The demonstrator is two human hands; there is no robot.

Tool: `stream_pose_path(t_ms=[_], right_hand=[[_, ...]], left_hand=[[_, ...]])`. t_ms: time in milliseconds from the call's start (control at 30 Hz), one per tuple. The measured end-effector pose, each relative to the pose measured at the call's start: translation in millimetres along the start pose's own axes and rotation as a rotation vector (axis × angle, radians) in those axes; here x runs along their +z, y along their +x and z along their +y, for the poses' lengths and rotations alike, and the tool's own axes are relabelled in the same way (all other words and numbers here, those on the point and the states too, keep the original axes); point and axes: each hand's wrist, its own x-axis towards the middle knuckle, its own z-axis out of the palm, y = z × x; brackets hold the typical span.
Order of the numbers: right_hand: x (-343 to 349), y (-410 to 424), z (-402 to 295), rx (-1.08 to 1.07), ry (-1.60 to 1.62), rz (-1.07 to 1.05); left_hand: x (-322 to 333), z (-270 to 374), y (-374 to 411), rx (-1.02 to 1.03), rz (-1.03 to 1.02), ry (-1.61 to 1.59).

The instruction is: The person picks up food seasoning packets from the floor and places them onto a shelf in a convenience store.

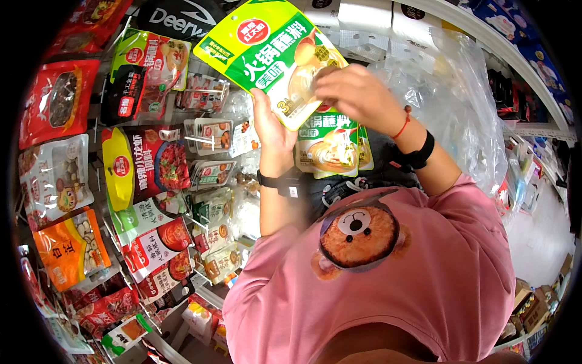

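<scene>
A yellow, green and white sauce pouch (254, 50) is held up by my left hand (275, 125), with the thumb over its lower edge. Its printed front shows a bowl of creamy sauce and a spoon. My right hand (357, 93), slightly blurred, has its bent fingers over the pouch's right side. Whether those fingers pinch the pouch or only brush it, I cannot tell. Below my hands, more pouches of the same design (327, 148) lie overlapped on my lap, their upper part hidden behind the held one and my right hand.
Hooks on my left carry hanging food packets, among them a red crayfish seasoning pouch (161, 164) and an orange bag (72, 250). White boxes (366, 16) stand at the top. Clear plastic wrap (436, 104) bulges beside my right arm. A white shelf edge (523, 50) curves along the right.
</scene>
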Motion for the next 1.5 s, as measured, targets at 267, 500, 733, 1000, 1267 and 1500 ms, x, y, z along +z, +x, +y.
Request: stream_pose_path(t_ms=[267,500,733,1000,1267,1500], right_hand=[[-1.3,-18.1,42.0,0.155,-0.069,-0.075],[-4.3,-5.4,4.6,0.703,0.401,-0.018],[7.8,-17.0,8.1,0.671,0.493,0.147],[-18.1,-44.6,28.3,1.014,1.207,0.390],[-38.4,-51.8,21.8,1.032,1.243,0.011],[-23.4,-69.3,67.9,0.934,0.889,0.188]], left_hand=[[4.1,1.4,-2.7,0.079,-0.038,0.028],[20.7,-2.4,-1.6,-0.022,-0.058,0.189],[39.6,-16.5,-7.8,0.071,-0.510,0.832],[8.4,-8.6,23.6,0.172,-0.004,0.530],[11.9,-3.5,8.9,-0.238,-0.170,0.307],[8.1,-4.2,4.4,-0.195,-0.171,0.297]])
